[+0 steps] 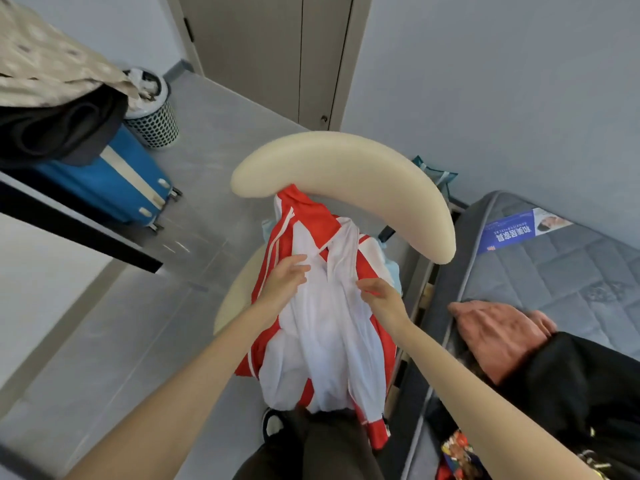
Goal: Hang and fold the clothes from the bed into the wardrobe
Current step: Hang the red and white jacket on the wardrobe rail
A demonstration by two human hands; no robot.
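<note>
Jacket point(322, 334), red outside and white inside, hangs over the cream chair point(346, 168) right in front of you. Its red collar is tucked under the curved backrest and its hem drops down to your dark trousers point(329, 448). It lies open with the white lining toward you, and red panels with white stripes show along both sides.

Your left hand point(285, 277) rests on the left half of the lining, its fingers fairly straight and a little spread, pointing up toward the collar. Your right hand point(381, 296) is at the right half, with thumb and fingertips closed on a fold of the white cloth. The two hands are near each other, apart, with a ridge of lining between them.

To your right is the bed point(554, 265), a bare quilted grey mattress with a blue label near its far edge. A pink garment point(498, 334) lies crumpled at the mattress edge nearest the chair. A black garment point(571, 386) touches it on the near side, and a small bright printed item point(457, 448) sits at the near corner.

To your left a dark shelf edge point(79, 230) crosses the view. Black clothes point(59, 129) and a pale patterned cloth point(45, 67) are piled above it. Behind them a blue suitcase point(114, 185) stands on the grey floor point(114, 341), with a perforated basket point(152, 112) just beside it and a closed door point(270, 57) beyond
</note>
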